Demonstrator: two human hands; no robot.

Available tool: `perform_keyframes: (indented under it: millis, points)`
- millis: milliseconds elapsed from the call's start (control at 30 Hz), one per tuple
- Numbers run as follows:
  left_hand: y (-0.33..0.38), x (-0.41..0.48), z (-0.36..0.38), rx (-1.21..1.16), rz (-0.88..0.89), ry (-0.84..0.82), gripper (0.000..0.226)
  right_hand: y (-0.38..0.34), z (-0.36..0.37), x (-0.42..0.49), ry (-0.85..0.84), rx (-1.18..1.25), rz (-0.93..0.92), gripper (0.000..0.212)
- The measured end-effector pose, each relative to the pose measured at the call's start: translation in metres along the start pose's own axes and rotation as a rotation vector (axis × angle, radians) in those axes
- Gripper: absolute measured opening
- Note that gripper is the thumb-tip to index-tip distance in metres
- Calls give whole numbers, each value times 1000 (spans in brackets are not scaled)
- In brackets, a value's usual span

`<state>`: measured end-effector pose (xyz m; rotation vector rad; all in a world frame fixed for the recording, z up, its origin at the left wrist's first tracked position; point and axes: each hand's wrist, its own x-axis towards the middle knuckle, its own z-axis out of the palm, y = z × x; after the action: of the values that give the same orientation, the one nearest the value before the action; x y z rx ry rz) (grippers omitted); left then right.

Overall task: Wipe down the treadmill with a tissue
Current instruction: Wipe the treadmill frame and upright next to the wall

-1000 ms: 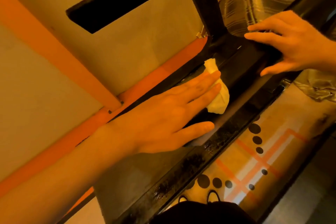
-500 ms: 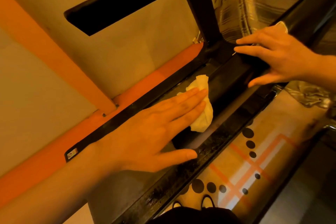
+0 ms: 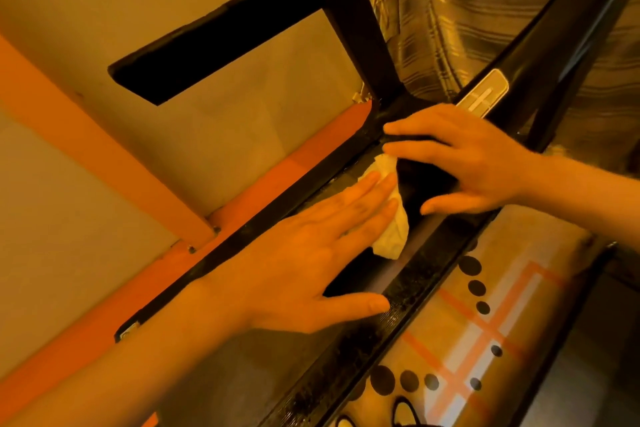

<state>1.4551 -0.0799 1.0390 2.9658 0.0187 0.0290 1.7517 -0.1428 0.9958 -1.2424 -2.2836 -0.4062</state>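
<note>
In the head view we see the left hand (image 3: 304, 253) laid flat, fingers straight, pressing a crumpled tissue (image 3: 393, 236) onto the treadmill (image 3: 412, 291) deck, whose black rail runs from 7 o'clock up to 1 o'clock. At 2 o'clock of the tissue, just beside it, the right hand (image 3: 478, 163) rests with fingers outstretched on the black frame, gripping nothing

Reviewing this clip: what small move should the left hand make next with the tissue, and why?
Probably slide the tissue back along the treadmill deck toward the body: the left hand presses it flat close to the front cover, where the right hand rests, leaving little room ahead.
</note>
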Motion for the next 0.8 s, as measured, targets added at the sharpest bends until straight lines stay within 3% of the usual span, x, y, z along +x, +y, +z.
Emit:
perform_keyframes:
  millis: [200, 400, 533, 800]
  points:
    - [-4, -21, 10, 60, -65, 152, 87, -46, 16, 10, 136, 2, -75, 65]
    - [-11, -37, 13, 121, -28, 295, 84, -76, 41, 14, 73, -111, -83, 70]
    - [-29, -58, 14, 100, -65, 240, 92, -82, 39, 20, 4, -229, -44, 66]
    - [-90, -84, 11, 185, -132, 183, 96, -113, 13, 76, -116, -137, 252, 61]
